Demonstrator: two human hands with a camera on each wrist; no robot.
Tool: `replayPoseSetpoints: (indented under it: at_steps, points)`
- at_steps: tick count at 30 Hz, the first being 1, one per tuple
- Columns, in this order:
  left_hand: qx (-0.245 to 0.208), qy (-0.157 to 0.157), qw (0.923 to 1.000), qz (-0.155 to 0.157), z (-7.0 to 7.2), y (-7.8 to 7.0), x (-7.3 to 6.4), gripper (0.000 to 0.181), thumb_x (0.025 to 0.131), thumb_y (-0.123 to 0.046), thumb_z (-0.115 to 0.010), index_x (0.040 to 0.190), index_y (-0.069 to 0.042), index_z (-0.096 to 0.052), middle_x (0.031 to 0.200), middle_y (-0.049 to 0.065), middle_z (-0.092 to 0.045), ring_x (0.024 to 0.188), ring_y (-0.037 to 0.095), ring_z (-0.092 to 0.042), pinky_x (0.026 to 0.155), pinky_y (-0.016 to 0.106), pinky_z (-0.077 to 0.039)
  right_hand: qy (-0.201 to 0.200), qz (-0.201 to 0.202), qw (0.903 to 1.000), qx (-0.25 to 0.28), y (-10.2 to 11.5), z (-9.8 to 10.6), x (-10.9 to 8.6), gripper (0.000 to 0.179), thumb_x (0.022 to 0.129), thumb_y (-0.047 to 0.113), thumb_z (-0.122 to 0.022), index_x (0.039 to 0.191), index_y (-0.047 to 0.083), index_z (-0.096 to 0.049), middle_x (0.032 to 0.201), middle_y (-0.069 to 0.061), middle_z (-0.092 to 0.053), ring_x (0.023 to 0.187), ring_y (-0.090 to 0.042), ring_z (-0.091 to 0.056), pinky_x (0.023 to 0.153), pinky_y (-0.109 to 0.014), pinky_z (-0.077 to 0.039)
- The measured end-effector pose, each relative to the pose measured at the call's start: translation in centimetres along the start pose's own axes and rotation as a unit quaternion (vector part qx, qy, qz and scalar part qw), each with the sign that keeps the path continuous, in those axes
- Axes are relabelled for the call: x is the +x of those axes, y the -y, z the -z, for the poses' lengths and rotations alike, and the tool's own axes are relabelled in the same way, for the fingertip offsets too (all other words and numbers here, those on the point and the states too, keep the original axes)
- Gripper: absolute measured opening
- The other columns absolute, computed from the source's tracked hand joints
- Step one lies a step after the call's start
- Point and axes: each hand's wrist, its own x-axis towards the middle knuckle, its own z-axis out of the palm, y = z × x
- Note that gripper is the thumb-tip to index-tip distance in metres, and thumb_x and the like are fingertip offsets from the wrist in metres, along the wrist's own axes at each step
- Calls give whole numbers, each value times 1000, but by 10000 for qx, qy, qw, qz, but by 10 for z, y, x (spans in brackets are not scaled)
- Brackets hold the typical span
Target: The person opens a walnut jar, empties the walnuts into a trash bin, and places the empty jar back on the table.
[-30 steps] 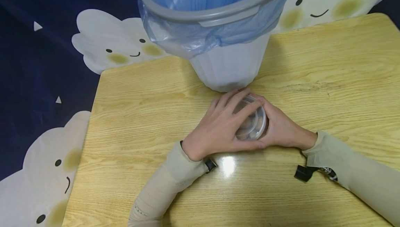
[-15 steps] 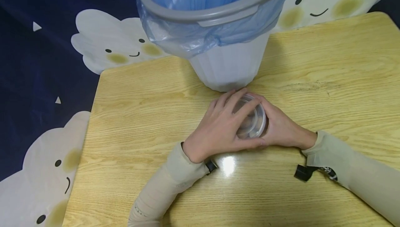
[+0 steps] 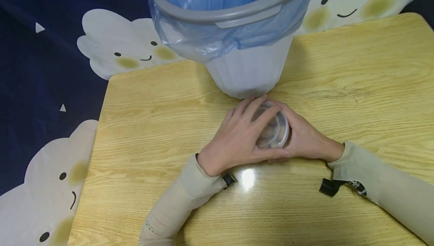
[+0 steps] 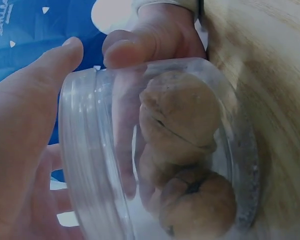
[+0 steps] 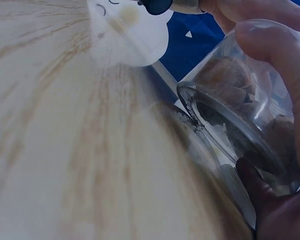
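A round clear plastic jar (image 3: 276, 129) stands near the middle of the wooden table, between both hands. My left hand (image 3: 234, 136) spans the lid (image 4: 82, 150) from above, its thumb and fingers gripping the rim. Around the jar's side curls my right hand (image 3: 305, 136), partly hidden by the jar. Several brown walnuts (image 4: 182, 112) show through the clear wall in the left wrist view. In the right wrist view the jar's base (image 5: 230, 125) is slightly tilted close over the table, with a dark fingertip (image 5: 247, 170) beside it.
Just beyond the hands stands a white trash bin (image 3: 251, 69) with a grey rim and a blue plastic bag (image 3: 217, 38) folded over it. Dark blue cloth with smiling clouds (image 3: 118, 46) hangs behind the wooden table (image 3: 356, 87). Black straps sit at both wrists.
My left thumb has slid slightly right and up along the lid's near edge, and the left fingertips have shifted a little left. The right hand stays in place on the jar.
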Motion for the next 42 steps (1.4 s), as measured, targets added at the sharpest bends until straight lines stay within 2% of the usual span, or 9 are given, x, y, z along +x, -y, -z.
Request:
replayPoseSetpoints:
  at_steps: [8,13,20,30,42]
  points:
    - [-52,335,9994,-71,6,6,-2,99,69,-87,-54,150,-38,-28,161,3,-24,146,30,-31,106,49,-42,60,-124,9999,67,0,0,-1,137,44,30,-99,153,38,-17,157,6,-32,140,-16,-38,108,-9,-27]
    - [-91,430,9990,-108,7,8,-2,100,68,-88,-53,152,-41,-24,163,1,-20,149,30,-25,108,51,-39,99,-150,9998,69,0,0,0,137,45,32,-99,154,38,-16,158,9,-30,141,-14,-36,108,-11,-27]
    - [-140,412,9990,-134,6,10,-2,99,69,-87,-53,152,-41,-24,163,1,-20,149,29,-26,110,51,-38,44,-212,9998,15,0,1,-1,137,43,31,-99,153,37,-18,155,3,-35,139,-19,-39,108,-13,-27]
    - [-241,284,9988,-314,2,11,-1,98,71,-85,-54,152,-39,-25,162,2,-22,148,29,-28,112,50,-35,75,-183,9998,28,1,1,0,137,43,31,-99,153,39,-18,157,4,-32,140,-18,-37,109,-11,-26]
    - [-195,158,9991,-351,0,10,-1,94,73,-84,-53,151,-37,-30,160,3,-28,142,30,-37,108,47,-42,65,-161,9998,-88,-1,1,-1,136,45,31,-99,153,39,-16,156,1,-33,139,-20,-39,106,-9,-27]
